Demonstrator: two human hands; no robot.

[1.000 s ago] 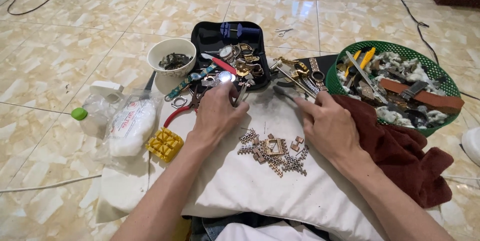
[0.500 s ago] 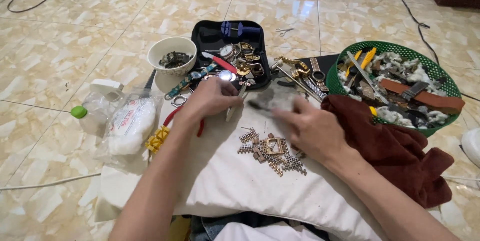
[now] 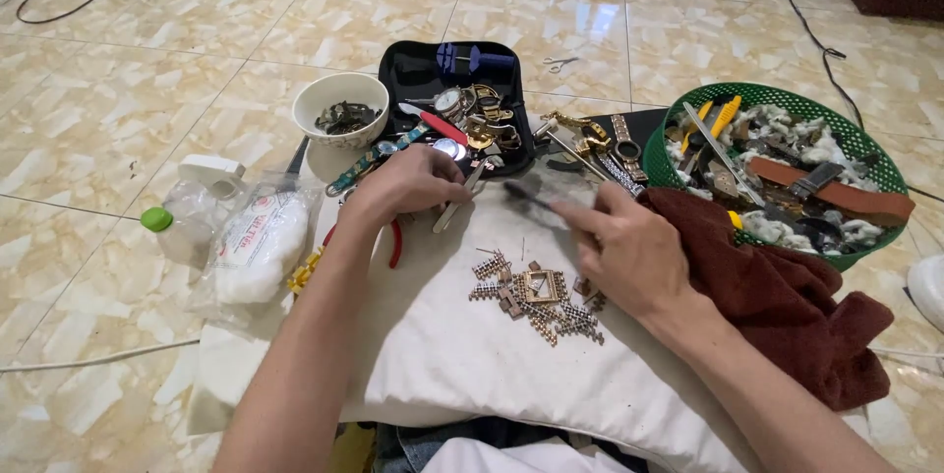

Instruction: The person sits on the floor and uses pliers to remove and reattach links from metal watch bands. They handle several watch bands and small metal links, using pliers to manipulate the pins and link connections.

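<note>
We count two hands: a left hand [image 3: 408,183] and a right hand [image 3: 629,252]. One white bowl [image 3: 340,107], one black tray [image 3: 433,70], one green basket [image 3: 787,99], one brown cloth [image 3: 787,306], one white pillow [image 3: 442,335], one plastic bottle [image 3: 187,217], and one heap of metal links [image 3: 536,298], too many to count.

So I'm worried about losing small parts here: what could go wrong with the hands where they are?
The loose metal links lie unboxed on the soft white cushion, right beside the right hand; a brush of that wrist could scatter them onto the tiled floor. The left hand works close to the crowded black tray and could knock pieces out.
</note>
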